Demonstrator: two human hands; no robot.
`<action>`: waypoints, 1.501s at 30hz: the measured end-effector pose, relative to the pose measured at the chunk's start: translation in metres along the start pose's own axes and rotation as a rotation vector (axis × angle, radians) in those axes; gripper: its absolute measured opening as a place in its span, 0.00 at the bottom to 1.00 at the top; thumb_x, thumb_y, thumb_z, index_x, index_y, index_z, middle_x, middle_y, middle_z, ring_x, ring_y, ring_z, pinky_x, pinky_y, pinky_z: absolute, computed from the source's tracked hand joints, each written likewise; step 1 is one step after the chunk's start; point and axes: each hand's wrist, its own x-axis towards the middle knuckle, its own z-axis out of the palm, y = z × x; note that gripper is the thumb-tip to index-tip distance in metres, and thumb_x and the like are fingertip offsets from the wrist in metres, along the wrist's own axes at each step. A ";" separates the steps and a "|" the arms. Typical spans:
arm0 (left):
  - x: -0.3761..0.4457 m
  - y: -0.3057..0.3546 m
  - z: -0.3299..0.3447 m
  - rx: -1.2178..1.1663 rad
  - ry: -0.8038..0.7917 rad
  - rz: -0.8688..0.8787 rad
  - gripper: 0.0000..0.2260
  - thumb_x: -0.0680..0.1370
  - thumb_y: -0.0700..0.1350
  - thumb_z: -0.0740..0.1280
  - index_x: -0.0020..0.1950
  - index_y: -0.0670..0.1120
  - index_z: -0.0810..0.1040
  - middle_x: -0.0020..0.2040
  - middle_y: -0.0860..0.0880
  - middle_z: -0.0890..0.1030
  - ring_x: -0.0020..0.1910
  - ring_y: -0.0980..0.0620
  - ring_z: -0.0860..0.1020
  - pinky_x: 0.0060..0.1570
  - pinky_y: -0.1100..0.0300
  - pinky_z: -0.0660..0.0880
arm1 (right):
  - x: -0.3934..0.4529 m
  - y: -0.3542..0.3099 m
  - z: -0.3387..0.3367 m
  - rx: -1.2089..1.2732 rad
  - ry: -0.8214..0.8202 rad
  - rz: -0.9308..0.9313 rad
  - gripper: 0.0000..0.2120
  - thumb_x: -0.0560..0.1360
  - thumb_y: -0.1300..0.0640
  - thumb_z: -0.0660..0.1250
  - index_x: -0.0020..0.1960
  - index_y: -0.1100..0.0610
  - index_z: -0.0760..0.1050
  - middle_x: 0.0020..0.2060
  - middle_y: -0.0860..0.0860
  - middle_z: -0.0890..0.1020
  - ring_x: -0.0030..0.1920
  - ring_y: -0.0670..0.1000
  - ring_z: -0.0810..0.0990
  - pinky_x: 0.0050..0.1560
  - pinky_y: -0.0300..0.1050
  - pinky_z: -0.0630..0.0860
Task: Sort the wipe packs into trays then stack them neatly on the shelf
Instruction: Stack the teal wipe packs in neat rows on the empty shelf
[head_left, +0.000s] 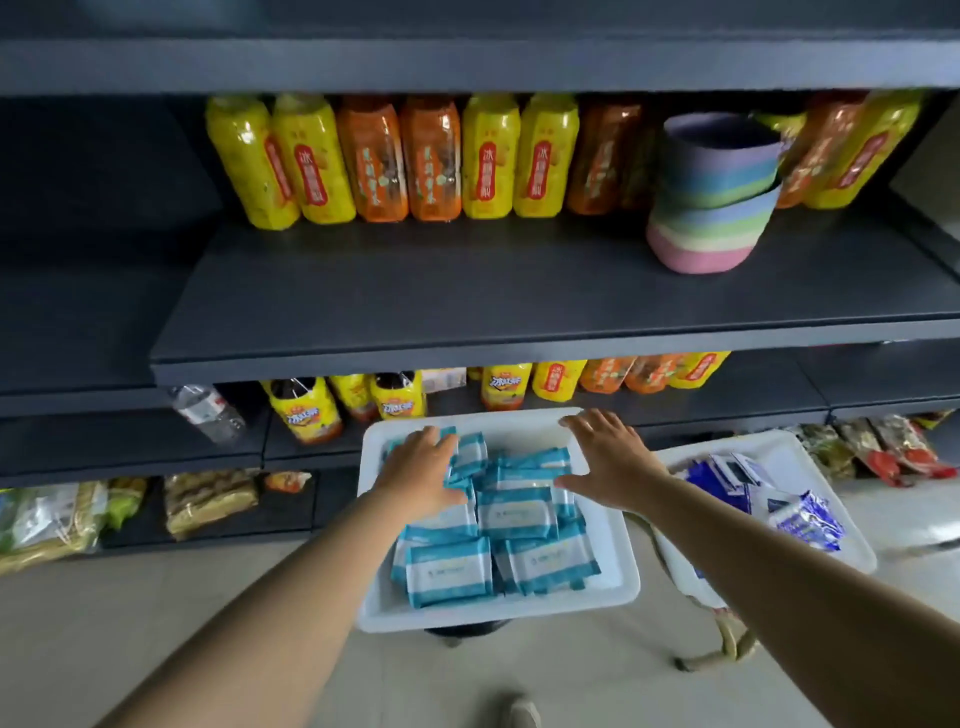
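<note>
Item 1 — white rectangular plastic tray (615, 577), nearest the viewer, resting on a dark stool only partly seen beneath it. Contents: a loose heap of teal-and-white soft wipe packs (514, 514), some flat, some overlapping and tilted.

Item 2 — left hand (423, 467), palm down, fingers straight and lying on the packs at the tray's far left; it presses rather than clasps.

Item 3 — right hand (605, 457), palm down, fingers spread and relaxed, above the tray's far right part; holding nothing. Whether it touches the packs cannot be told.

Item 4 — second white plastic tray (852, 551), just beside the first on the right, holding dark-blue-and-white wipe packs (802, 517) in a jumble.

Item 5 — dark grey metal shelf unit (467, 291). Lower tiers: bagged snacks (208, 501), yellow-labelled drink bottles (304, 410), one clear water bottle (208, 413) lying tilted. Middle tier: bare front, with a row of yellow and orange drink bottles (395, 161) upright at the back and a leaning stack of pastel plastic bowls (711, 202) to the right.
</note>
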 end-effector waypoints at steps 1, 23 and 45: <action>0.009 0.000 0.020 -0.026 -0.041 -0.031 0.32 0.73 0.56 0.69 0.72 0.47 0.62 0.69 0.46 0.65 0.68 0.45 0.65 0.61 0.53 0.67 | 0.008 0.011 0.014 0.008 -0.037 -0.001 0.37 0.73 0.41 0.68 0.75 0.52 0.57 0.73 0.53 0.62 0.73 0.54 0.60 0.71 0.51 0.60; 0.058 -0.041 0.193 -0.084 -0.215 -0.291 0.18 0.71 0.53 0.72 0.56 0.47 0.73 0.60 0.50 0.72 0.59 0.50 0.71 0.55 0.56 0.66 | 0.109 0.050 0.200 0.419 -0.263 0.133 0.21 0.70 0.58 0.73 0.61 0.58 0.73 0.56 0.51 0.70 0.52 0.49 0.73 0.51 0.39 0.77; 0.031 -0.054 0.171 -0.623 -0.227 -0.551 0.19 0.68 0.44 0.76 0.58 0.40 0.80 0.51 0.45 0.82 0.44 0.51 0.78 0.39 0.65 0.76 | 0.098 0.036 0.174 0.991 -0.138 0.555 0.16 0.69 0.64 0.75 0.56 0.58 0.79 0.45 0.53 0.81 0.36 0.49 0.78 0.31 0.40 0.75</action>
